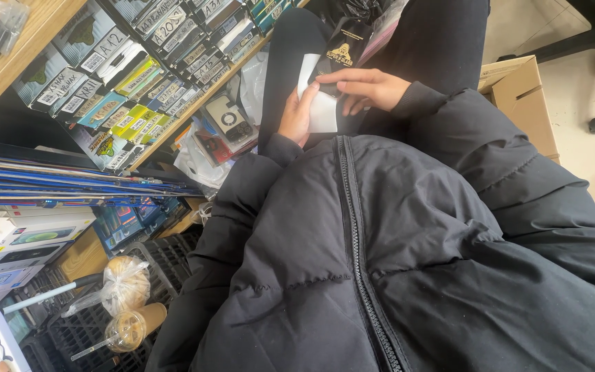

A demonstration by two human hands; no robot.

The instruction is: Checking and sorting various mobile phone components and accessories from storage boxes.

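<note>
Left hand (296, 116) clasps the flat white rectangular card (321, 110) from beneath; right hand (365, 88) pinches the small black glossy packet (339, 52) lying atop it, over black trousers (435, 41).

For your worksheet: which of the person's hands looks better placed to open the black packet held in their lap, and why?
Probably the right hand: its fingers lie across the top of the black packet, free to work it. The left hand grips it from below, steadying.
</note>
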